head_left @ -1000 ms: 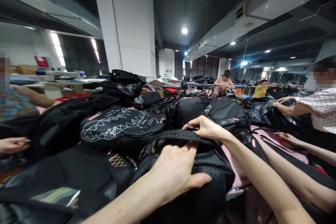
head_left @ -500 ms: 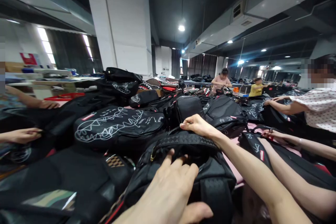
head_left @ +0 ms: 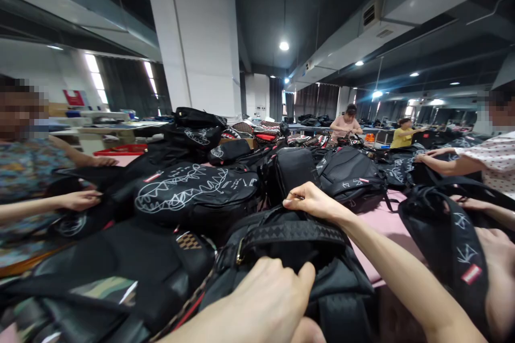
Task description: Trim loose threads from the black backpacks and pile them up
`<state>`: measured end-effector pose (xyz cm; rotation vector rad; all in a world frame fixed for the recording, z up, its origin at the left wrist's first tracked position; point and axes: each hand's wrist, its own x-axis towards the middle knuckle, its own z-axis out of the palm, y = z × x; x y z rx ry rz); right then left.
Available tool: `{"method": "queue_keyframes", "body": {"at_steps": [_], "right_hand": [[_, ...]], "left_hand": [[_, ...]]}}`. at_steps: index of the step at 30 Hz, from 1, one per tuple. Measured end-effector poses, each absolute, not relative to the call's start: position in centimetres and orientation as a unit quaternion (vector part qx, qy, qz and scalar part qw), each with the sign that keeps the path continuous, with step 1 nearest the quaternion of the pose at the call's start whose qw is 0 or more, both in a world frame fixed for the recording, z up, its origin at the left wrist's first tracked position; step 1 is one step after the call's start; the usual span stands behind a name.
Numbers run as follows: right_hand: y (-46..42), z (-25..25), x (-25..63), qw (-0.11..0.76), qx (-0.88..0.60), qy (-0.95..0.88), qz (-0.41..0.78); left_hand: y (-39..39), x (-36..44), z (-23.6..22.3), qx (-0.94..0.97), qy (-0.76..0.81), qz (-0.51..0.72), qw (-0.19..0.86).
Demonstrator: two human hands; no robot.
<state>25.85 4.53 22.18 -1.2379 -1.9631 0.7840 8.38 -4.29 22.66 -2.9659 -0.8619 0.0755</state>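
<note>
A black backpack stands in front of me, its top opening gaping behind a checkered strap. My right hand pinches the far edge of that opening between thumb and fingers. At the near side, my left hand is closed on the backpack with its knuckles up; its fingertips are hidden in the folds. To the left lies a black bag with a camouflage patch. Beyond it rests a black backpack with white scribbled print.
Co-workers stand on both sides; one hand handles a black bag at left, and another hand is at a printed strap at right. Pink table surface shows between bags. A white pillar rises behind.
My left hand's spread fingers have curled in at the near edge of the opening. My right hand keeps its pinch. The view has turned slightly left, and the right-hand neighbour's bag has been lifted.
</note>
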Motion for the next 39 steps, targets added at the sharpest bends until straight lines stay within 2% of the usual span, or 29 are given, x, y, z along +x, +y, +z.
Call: {"method": "queue_keyframes", "body": {"at_steps": [5,8,10,12,14,15,16,18,21,23,28,33,39], "right_hand": [[3.6,22.4,25.8,0.337,-0.475,-0.753,0.305],[3.4,22.5,25.8,0.341,-0.476,-0.757,0.29],[3.7,22.4,25.9,0.35,-0.476,-0.76,0.27],[4.2,22.4,26.1,0.358,-0.476,-0.762,0.252],[4.8,22.4,26.1,0.363,-0.476,-0.763,0.244],[5.1,22.4,26.1,0.364,-0.476,-0.762,0.244],[5.3,22.4,26.0,0.366,-0.478,-0.76,0.246],[5.6,22.6,25.9,0.37,-0.48,-0.756,0.246],[5.7,22.9,25.9,0.373,-0.474,-0.765,0.226],[5.7,23.1,26.1,0.372,-0.462,-0.777,0.212],[4.7,24.3,26.2,0.314,-0.493,-0.802,0.121],[2.6,26.1,26.0,0.249,-0.527,-0.811,-0.045],[2.3,27.0,25.7,0.217,-0.403,-0.886,-0.071]], "left_hand": [[-4.3,8.8,21.8,-0.967,-0.254,0.01,0.025],[-4.2,8.4,20.5,-0.967,-0.25,-0.044,0.02],[-3.9,7.5,19.9,-0.965,-0.217,-0.145,0.026],[-3.0,6.1,19.8,-0.937,-0.17,-0.304,0.03],[-1.1,4.6,20.5,-0.871,-0.206,-0.447,-0.005],[0.1,3.9,21.1,-0.839,-0.26,-0.476,-0.044],[1.4,3.5,21.8,-0.818,-0.321,-0.468,-0.093],[4.0,3.2,23.1,-0.831,-0.379,-0.355,-0.197],[6.8,3.8,24.6,-0.882,-0.324,-0.18,-0.291],[7.4,4.5,25.2,-0.894,-0.3,-0.146,-0.299],[7.3,5.5,24.9,-0.884,-0.34,-0.192,-0.259],[7.5,5.9,23.3,-0.822,-0.375,-0.194,-0.383],[8.4,6.4,22.3,-0.757,-0.371,-0.225,-0.488]]}}
